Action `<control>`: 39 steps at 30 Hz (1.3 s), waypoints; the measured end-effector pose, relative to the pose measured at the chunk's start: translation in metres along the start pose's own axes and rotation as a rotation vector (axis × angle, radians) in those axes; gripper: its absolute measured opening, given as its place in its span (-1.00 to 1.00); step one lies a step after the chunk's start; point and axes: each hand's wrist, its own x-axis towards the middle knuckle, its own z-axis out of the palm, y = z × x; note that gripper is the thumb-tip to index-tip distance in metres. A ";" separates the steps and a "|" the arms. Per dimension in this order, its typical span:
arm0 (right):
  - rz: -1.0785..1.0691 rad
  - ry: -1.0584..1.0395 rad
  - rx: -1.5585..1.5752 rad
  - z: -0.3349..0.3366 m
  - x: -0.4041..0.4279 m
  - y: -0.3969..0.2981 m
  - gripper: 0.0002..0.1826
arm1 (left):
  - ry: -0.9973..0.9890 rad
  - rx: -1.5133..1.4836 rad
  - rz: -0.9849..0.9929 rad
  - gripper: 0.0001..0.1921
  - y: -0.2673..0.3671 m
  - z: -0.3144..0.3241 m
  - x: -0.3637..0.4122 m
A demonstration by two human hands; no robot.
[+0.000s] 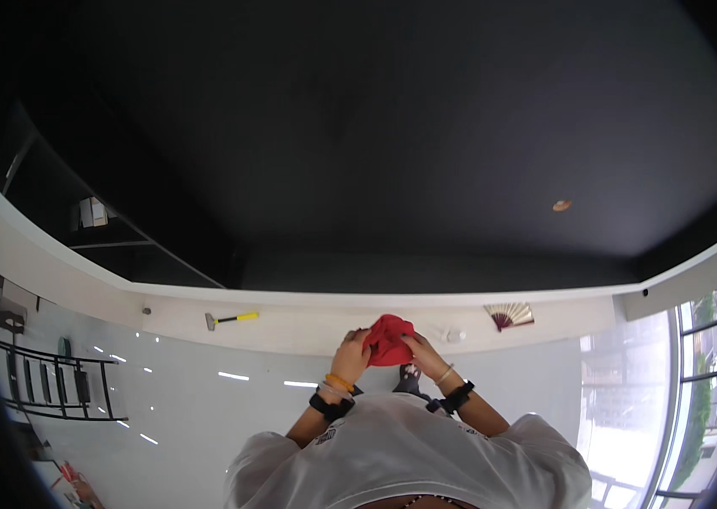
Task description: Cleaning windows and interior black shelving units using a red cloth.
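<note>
Both of my hands are raised before my chest, one on each side of a bunched red fabric item (390, 340). Whether it is a cap or a loose cloth cannot be made out. My left hand (352, 351) grips its left edge with the thumb on the near face. At the right edge, my right hand (425, 355) pinches the fabric with the thumb on top. My fingers behind the fabric are mostly hidden. A clear glass-like object (454, 334) and an unfolded hand fan (509, 316) lie to the right of my hands, on a pale ledge (307, 315).
Left along the ledge lies a scraper (230, 319) with a yellow and black handle. A black metal ladder-like frame (53, 382) is on the shiny grey floor (193, 413) at far left. Dark wall panels (397, 159) rise beyond the ledge; windows (715, 382) line the right.
</note>
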 end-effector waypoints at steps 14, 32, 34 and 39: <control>-2.095 1.190 -1.291 0.006 -0.034 -0.406 -0.23 | 0.289 0.120 -0.168 -0.68 0.043 0.013 -0.005; -1.621 1.317 -1.389 0.044 0.083 -0.359 -0.36 | 0.360 0.148 -0.137 -0.70 -0.036 -0.063 -0.040; -1.424 1.089 -1.451 0.043 0.088 -0.285 -0.33 | 0.351 0.098 -0.030 -0.67 -0.016 -0.072 -0.021; -0.360 0.038 -0.439 0.027 0.083 -0.044 -0.30 | 0.193 -0.040 0.195 -0.62 0.036 -0.070 0.024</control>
